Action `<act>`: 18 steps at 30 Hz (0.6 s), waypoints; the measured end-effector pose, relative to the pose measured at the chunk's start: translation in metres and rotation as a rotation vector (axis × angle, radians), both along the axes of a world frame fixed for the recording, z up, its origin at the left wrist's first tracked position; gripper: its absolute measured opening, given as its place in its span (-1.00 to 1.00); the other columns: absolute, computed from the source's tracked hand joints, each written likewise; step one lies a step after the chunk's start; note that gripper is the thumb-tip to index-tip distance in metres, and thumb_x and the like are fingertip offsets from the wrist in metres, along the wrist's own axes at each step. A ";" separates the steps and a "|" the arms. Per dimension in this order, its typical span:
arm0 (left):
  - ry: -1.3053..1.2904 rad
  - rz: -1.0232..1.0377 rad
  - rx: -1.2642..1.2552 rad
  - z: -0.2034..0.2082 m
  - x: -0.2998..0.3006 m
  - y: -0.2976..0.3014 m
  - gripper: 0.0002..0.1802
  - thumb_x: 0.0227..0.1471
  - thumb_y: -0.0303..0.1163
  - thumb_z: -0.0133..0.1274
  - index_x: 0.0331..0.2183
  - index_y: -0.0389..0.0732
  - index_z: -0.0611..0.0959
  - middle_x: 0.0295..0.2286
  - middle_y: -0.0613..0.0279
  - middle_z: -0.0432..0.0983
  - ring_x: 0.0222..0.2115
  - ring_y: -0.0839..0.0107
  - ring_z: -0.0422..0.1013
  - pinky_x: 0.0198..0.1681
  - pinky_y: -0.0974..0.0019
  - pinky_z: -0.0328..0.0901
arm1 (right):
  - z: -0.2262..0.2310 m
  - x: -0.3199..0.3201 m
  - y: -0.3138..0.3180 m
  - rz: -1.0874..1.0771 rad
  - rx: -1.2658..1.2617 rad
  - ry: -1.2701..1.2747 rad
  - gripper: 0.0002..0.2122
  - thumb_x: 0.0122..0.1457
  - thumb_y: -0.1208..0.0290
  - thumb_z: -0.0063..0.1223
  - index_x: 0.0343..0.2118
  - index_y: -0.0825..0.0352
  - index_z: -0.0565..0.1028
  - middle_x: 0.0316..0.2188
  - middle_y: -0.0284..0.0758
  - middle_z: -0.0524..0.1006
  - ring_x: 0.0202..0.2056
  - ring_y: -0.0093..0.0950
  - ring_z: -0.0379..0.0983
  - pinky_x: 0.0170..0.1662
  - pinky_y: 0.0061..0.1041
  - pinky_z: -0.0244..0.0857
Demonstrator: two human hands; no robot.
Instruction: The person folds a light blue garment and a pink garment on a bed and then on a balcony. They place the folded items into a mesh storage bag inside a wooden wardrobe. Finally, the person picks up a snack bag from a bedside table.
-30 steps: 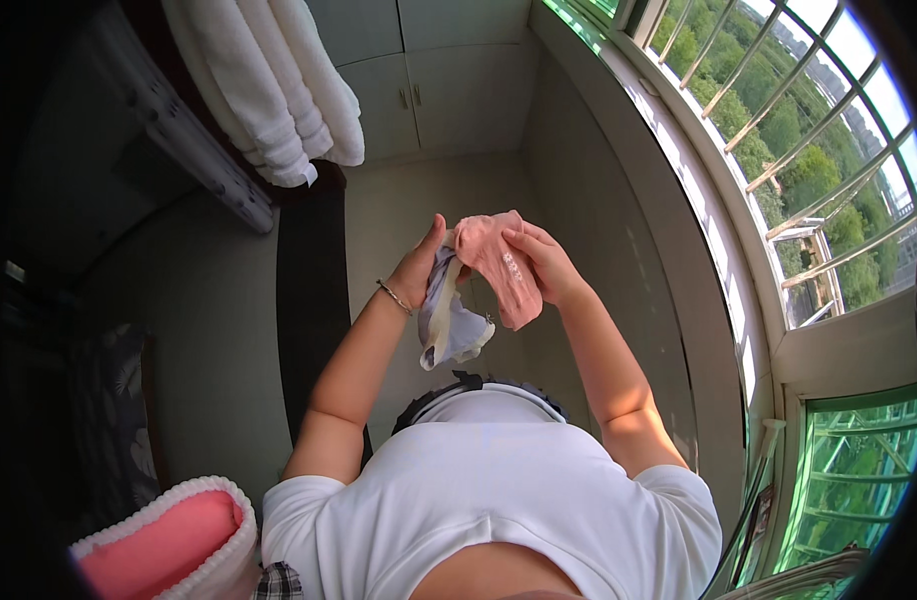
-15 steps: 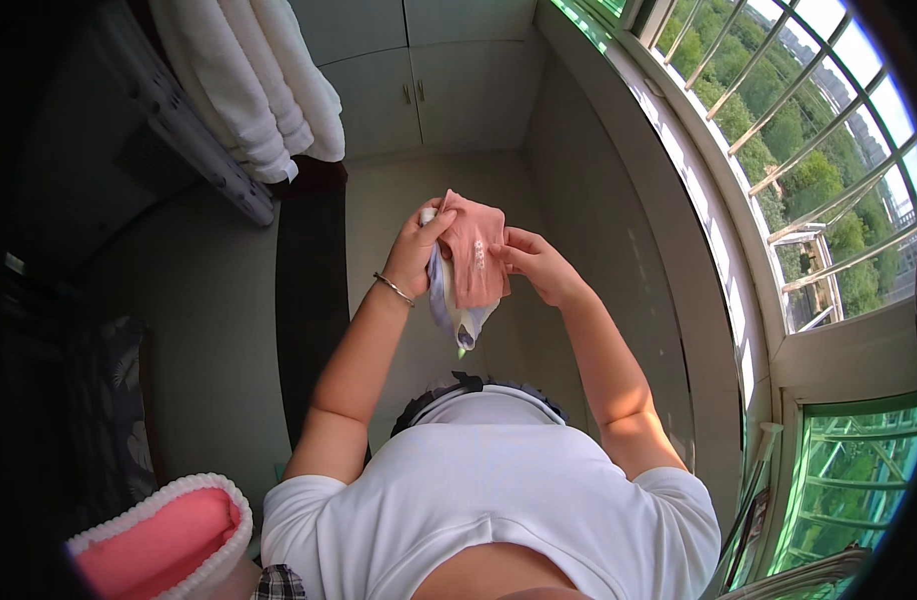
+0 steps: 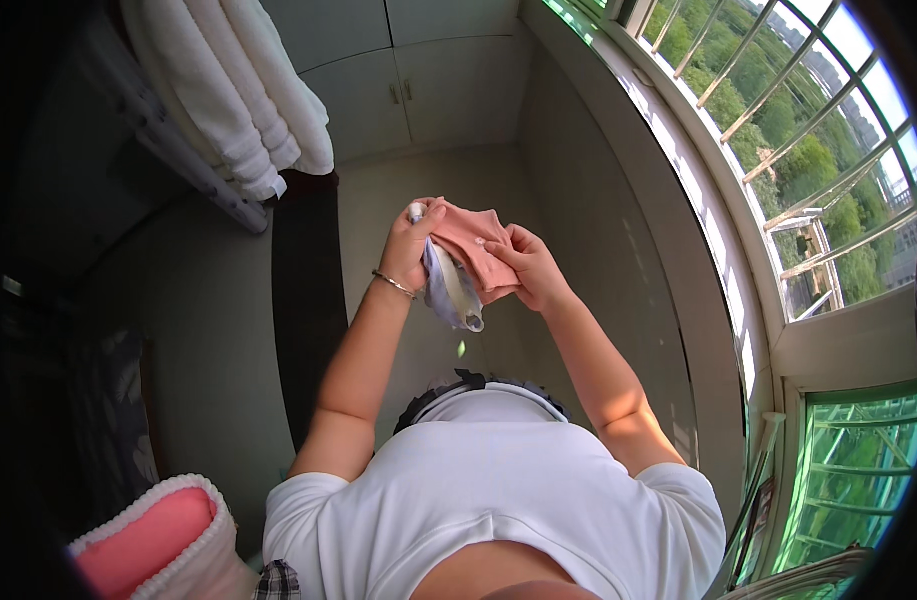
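Note:
A small pink cloth garment [image 3: 464, 225] with a white pattern is stretched between my two hands in front of my waist. My left hand [image 3: 411, 245], with a bracelet at the wrist, is closed on its upper left corner. From the same hand hangs a crumpled pale lilac and cream cloth [image 3: 451, 290], partly behind the pink one. My right hand [image 3: 532, 268] pinches the pink garment's right side between thumb and fingers. Folds hide the exact kind of both pieces.
White towels [image 3: 234, 95] hang at the upper left above a dark floor strip [image 3: 309, 300]. Pale cabinets [image 3: 369, 100] stand ahead. To the right runs a barred window [image 3: 809, 160]. A white, pink-lined basket [image 3: 154, 540] sits at the lower left. A small green bit [image 3: 462, 349] shows below the cloths.
My right hand has shifted its hold to the pink garment's lower right side and spreads it sideways. The garment now tilts down to the right, and the lilac cloth hangs further left.

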State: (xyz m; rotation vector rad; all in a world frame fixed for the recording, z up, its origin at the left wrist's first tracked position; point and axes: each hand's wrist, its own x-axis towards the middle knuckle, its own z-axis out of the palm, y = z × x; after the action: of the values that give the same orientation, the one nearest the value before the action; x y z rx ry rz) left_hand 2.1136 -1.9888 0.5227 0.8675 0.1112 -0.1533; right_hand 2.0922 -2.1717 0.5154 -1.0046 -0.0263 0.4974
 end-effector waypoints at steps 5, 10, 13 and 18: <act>-0.046 -0.209 -0.083 0.017 -0.018 -0.006 -0.64 -0.09 -0.50 -0.01 -0.16 -0.31 0.39 -0.31 0.23 0.38 -0.29 0.48 0.35 -0.17 0.42 0.26 | -0.001 -0.021 0.001 0.248 0.148 0.097 -0.55 -0.08 0.43 0.16 -0.10 0.29 0.25 -0.20 -0.36 0.38 -0.18 -0.55 0.35 -0.10 -0.47 0.25; -0.025 -0.507 -0.113 0.035 -0.030 0.004 -0.50 -0.18 -0.55 0.00 -0.11 -0.41 0.31 -0.24 0.09 0.38 -0.24 0.39 0.37 -0.13 0.39 0.27 | -0.009 -0.017 0.011 0.139 0.440 0.072 -0.26 -0.10 -0.10 0.02 0.06 0.31 0.11 0.01 -0.28 0.23 0.06 -0.40 0.11 0.11 -0.27 -0.06; -0.040 -0.560 -0.052 0.032 -0.032 0.015 -0.45 -0.24 -0.54 0.05 -0.12 -0.45 0.30 -0.22 0.02 0.37 -0.23 0.36 0.36 -0.13 0.35 0.28 | -0.005 -0.007 0.013 -0.145 0.501 0.088 -0.49 -0.06 0.24 0.13 -0.06 0.30 0.22 -0.14 -0.28 0.32 -0.06 -0.40 0.23 0.00 -0.39 0.14; -0.021 -0.619 0.047 0.017 -0.039 0.038 -0.52 -0.26 -0.54 0.06 -0.19 -0.45 0.39 -0.32 0.08 0.43 -0.32 0.42 0.39 -0.21 0.45 0.29 | 0.025 0.005 0.014 -0.281 0.259 -0.204 -0.75 -0.05 0.50 0.08 -0.27 0.31 0.34 -0.34 -0.36 0.40 -0.26 -0.48 0.35 -0.17 -0.46 0.25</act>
State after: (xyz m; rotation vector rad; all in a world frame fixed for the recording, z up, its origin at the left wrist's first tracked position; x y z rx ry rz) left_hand 2.0751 -1.9511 0.5400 0.9285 -0.1785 -0.7225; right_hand 2.0971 -2.1579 0.5405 -0.7847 -0.1271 0.1288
